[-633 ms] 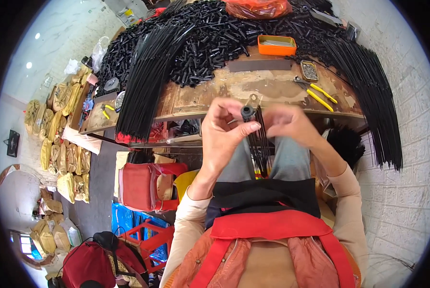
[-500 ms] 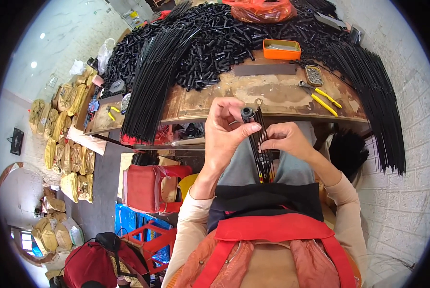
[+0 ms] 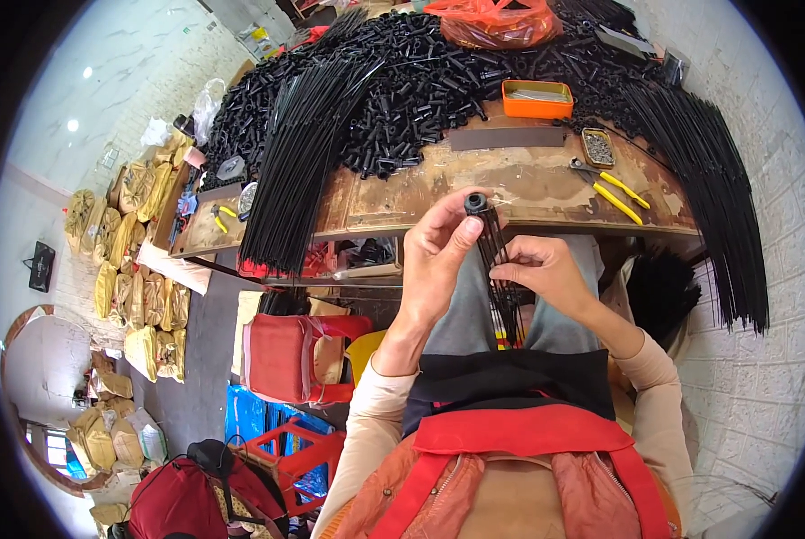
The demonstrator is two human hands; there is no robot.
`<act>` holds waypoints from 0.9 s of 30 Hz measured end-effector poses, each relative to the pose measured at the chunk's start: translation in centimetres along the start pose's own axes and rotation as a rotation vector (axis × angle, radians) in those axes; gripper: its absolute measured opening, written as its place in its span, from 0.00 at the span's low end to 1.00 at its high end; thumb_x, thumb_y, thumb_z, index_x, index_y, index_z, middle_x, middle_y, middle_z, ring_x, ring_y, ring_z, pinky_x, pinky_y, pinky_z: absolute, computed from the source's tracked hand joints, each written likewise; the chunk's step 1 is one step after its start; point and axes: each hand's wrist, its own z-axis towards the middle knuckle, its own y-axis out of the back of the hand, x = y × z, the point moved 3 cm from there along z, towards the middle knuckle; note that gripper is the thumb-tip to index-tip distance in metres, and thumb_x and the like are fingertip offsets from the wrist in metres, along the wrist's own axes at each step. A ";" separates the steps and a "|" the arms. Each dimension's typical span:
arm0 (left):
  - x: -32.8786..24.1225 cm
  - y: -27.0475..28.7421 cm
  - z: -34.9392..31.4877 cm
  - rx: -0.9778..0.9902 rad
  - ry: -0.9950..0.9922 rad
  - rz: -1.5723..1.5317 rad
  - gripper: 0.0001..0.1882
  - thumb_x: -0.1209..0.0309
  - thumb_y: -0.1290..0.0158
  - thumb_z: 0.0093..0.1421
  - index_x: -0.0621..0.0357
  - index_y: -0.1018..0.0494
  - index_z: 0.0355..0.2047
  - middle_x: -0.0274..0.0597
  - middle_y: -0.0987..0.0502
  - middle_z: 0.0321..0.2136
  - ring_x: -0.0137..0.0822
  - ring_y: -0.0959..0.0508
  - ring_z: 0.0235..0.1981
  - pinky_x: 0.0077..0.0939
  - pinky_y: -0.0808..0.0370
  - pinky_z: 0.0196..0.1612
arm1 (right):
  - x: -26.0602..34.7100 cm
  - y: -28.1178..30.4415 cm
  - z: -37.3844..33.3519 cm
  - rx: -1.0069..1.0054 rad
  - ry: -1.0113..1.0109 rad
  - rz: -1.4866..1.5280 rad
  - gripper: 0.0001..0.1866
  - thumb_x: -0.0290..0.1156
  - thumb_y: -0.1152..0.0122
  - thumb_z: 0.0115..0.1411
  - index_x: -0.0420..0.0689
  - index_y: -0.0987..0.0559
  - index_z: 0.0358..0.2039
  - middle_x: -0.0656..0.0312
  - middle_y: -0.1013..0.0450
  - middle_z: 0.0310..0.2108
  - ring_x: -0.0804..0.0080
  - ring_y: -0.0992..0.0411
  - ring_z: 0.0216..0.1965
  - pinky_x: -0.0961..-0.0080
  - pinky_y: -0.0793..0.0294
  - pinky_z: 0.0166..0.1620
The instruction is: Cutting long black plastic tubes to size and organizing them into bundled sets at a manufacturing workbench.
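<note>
Some right fingertips now apparently against rods

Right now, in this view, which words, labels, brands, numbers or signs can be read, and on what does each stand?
No text can be read here.
Black bag-like item on the left wall: pale marks, too small to read.
Golden-brown packages: any printing is too small to tell.
Orange tin, yellow-handled pliers, black tubular fitting in the left hand: no legible lettering.
</note>
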 end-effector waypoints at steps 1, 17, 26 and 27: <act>-0.2 -0.1 -0.1 0.000 0.002 0.002 0.19 0.69 0.48 0.65 0.64 0.31 0.54 0.44 0.21 0.41 0.34 0.21 0.42 0.30 0.25 0.51 | -0.1 0.0 0.2 0.000 0.000 0.002 0.06 0.24 0.33 0.56 0.35 0.21 0.31 0.66 0.24 0.25 0.85 0.28 0.27 0.86 0.29 0.31; 0.7 -2.2 -0.3 -0.105 -0.042 0.193 0.18 0.76 0.53 0.67 0.66 0.36 0.57 0.35 0.28 0.35 0.23 0.29 0.34 0.17 0.31 0.41 | -1.6 0.0 1.4 -0.032 -0.015 -0.138 0.08 0.28 0.31 0.53 0.38 0.20 0.28 0.65 0.24 0.22 0.84 0.28 0.24 0.82 0.30 0.29; 0.4 -0.9 1.0 -0.157 -0.103 0.349 0.17 0.75 0.54 0.67 0.65 0.34 0.55 0.39 0.28 0.36 0.27 0.29 0.34 0.20 0.30 0.42 | -0.6 11.3 -0.8 -0.474 0.432 -1.188 0.09 0.32 0.35 0.54 0.41 0.19 0.34 0.57 0.27 0.29 0.59 0.29 0.34 0.66 0.29 0.40; 2.4 -0.3 1.2 -0.053 -0.005 0.324 0.17 0.74 0.54 0.67 0.64 0.34 0.55 0.41 0.27 0.38 0.28 0.28 0.36 0.21 0.29 0.44 | 0.4 13.0 -0.7 -0.535 0.419 -1.333 0.12 0.34 0.34 0.53 0.42 0.20 0.36 0.57 0.29 0.32 0.57 0.30 0.37 0.63 0.30 0.42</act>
